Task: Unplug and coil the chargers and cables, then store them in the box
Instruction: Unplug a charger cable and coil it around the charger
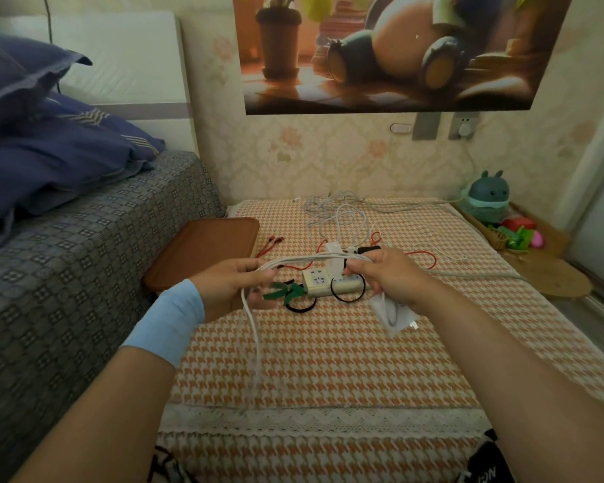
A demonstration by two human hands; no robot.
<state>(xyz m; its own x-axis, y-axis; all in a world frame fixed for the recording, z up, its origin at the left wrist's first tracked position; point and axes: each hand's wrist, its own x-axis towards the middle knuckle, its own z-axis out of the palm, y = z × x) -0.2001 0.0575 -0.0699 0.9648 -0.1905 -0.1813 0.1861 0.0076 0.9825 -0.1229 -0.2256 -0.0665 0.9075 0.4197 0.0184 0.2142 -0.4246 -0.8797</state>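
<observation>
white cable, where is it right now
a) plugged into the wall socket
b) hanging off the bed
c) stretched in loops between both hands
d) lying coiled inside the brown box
c: the white cable runs in several strands from the left hand to the right hand, above the power strip, with one end dangling below the left hand.
</observation>
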